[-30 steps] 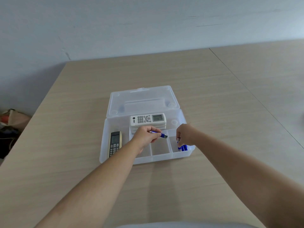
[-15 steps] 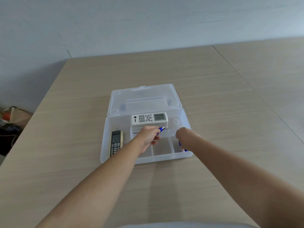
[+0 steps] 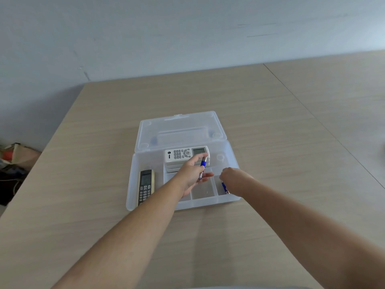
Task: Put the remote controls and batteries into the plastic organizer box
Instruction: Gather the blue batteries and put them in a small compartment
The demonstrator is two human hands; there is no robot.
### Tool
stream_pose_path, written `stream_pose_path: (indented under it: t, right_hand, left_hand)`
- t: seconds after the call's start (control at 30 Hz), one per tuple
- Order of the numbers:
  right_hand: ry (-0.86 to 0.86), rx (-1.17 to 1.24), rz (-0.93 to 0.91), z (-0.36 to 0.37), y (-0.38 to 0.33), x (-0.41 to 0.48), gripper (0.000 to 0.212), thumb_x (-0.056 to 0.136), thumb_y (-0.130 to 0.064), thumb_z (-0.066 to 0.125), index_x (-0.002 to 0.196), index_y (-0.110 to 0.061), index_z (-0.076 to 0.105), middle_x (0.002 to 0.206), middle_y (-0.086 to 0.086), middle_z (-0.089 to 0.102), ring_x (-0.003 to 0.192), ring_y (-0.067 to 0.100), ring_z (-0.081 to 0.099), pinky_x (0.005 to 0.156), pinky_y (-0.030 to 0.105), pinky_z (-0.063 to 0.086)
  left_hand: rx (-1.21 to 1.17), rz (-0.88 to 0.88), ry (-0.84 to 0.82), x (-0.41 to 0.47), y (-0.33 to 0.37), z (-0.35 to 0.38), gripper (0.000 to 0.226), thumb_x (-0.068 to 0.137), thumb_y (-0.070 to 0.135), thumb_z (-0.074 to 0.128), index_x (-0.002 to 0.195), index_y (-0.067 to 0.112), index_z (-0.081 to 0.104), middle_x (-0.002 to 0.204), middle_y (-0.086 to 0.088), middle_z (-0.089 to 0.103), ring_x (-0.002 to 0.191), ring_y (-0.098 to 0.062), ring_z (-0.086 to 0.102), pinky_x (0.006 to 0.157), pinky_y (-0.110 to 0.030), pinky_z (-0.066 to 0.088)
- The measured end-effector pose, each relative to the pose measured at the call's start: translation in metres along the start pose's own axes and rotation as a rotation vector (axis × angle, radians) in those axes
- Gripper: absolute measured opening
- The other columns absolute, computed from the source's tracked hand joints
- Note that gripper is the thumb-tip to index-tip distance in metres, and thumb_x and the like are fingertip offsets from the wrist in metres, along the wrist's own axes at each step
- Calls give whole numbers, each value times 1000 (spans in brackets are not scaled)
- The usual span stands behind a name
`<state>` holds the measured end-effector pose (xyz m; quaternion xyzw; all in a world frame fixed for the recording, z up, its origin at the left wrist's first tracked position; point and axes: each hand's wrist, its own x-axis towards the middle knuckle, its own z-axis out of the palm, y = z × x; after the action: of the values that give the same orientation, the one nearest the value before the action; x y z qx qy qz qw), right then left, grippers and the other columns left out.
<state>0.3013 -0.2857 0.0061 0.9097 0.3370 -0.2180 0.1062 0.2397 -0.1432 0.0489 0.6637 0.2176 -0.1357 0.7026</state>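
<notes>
Box (image 3: 130, 185) sits mid-table, near my edge, lid (image 3: 179, 129) thrown back flat toward the wall. Table (image 3: 270, 113) is pale wood-grain laminate, matte, with a seam running diagonally off to the right. Wide bare surface left, right and behind the box; the table's left edge drops off toward clutter on the floor (image 3: 14, 161).

Box is translucent frosted plastic, rounded corners, thin inner walls dividing it: a long bay on the left, a rear bay, three small bins along the front.

White remote (image 3: 183, 154) lies crosswise in the rear bay, grey buttons, small screen at its right end; seems to rest on others stacked under it, count unclear. Dark remote (image 3: 145, 185) with a cream rim lies lengthwise in the left bay, screen end away from me.

Left hand (image 3: 190, 174) hovers over the front bins, thumb and forefinger pinched on a blue battery (image 3: 203, 163), held near upright; other fingers loosely spread. Right hand (image 3: 233, 179) is over the right-front bin, fingers curled down; a second blue battery (image 3: 224, 187) shows just under them, inside that bin. I cannot tell whether the fingers grip it or merely touch.
</notes>
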Motion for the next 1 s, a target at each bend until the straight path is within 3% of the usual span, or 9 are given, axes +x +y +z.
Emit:
stream_pose_path:
  t: [0.1, 0.23, 0.33, 0.4, 0.5, 0.6, 0.7, 0.87, 1.0]
  right_hand:
    - [-25, -15, -3, -2, -2, -1, 27, 85, 2, 55, 112, 0, 59, 105, 14, 59, 82, 19, 46, 84, 31, 50]
    - [-25, 34, 34, -8, -1, -4, 14, 83, 8, 52, 90, -1, 61, 78, 6, 52, 63, 18, 49, 72, 30, 48]
    - [155, 204, 90, -14, 13, -10, 35, 83, 11, 45, 109, -2, 64, 109, 11, 63, 87, 24, 65, 82, 34, 55]
    - [319, 371, 155, -19, 26, -17, 36, 84, 8, 43, 111, -4, 65, 112, 10, 63, 90, 24, 61, 81, 33, 53]
    - [422, 620, 264, -17, 41, -24, 29, 86, -9, 54, 114, -10, 60, 109, 7, 62, 83, 18, 52, 70, 27, 44]
    - [303, 858, 317, -7, 47, -29, 37, 82, -12, 66, 118, -9, 60, 97, 4, 63, 80, 17, 54, 58, 20, 40]
    - [265, 1042, 337, 2, 50, -32, 34, 82, -8, 67, 115, -7, 63, 86, 4, 63, 71, 18, 58, 51, 19, 41]
    - [275, 1098, 327, 10, 51, -30, 31, 84, -10, 65, 115, -9, 63, 79, -1, 62, 72, 20, 60, 53, 19, 41]
    - [270, 1114, 309, 12, 53, -31, 30, 84, -12, 65, 115, -10, 63, 78, -1, 63, 72, 20, 60, 53, 19, 40]
  left_hand:
    - [31, -2, -7, -3, 0, -1, 40, 95, -6, 37, 106, 27, 56, 111, -5, 48, 78, -18, 69, 67, -25, 52]
    - [329, 34, 39, -3, -4, -3, 28, 90, 6, 54, 104, 30, 56, 93, -8, 58, 82, -21, 61, 65, -25, 44]
    - [460, 74, 83, -3, -4, 0, 27, 84, 11, 66, 101, 28, 57, 91, -10, 67, 80, -20, 64, 67, -25, 46]
    - [499, 95, 86, -1, -2, 7, 29, 81, 9, 70, 104, 22, 59, 85, -5, 66, 78, -18, 65, 67, -24, 48]
    - [615, 153, 113, 3, 1, 23, 36, 78, 11, 73, 111, 14, 60, 95, -7, 66, 89, -23, 66, 71, -25, 47]
    - [766, 145, 139, 13, -2, 45, 39, 80, 12, 72, 116, 10, 59, 113, -10, 66, 104, -28, 64, 81, -29, 47]
    - [987, 126, 165, 22, -6, 63, 30, 85, 7, 61, 115, 6, 59, 118, -12, 63, 105, -29, 63, 81, -31, 48]
    - [1196, 67, 105, 29, -13, 86, 18, 89, -2, 45, 94, -1, 63, 90, -14, 59, 91, -31, 56, 72, -28, 36]
    - [1269, -23, 80, 44, -15, 92, 29, 91, 0, 47, 115, 1, 63, 123, -14, 63, 112, -29, 61, 86, -30, 47]
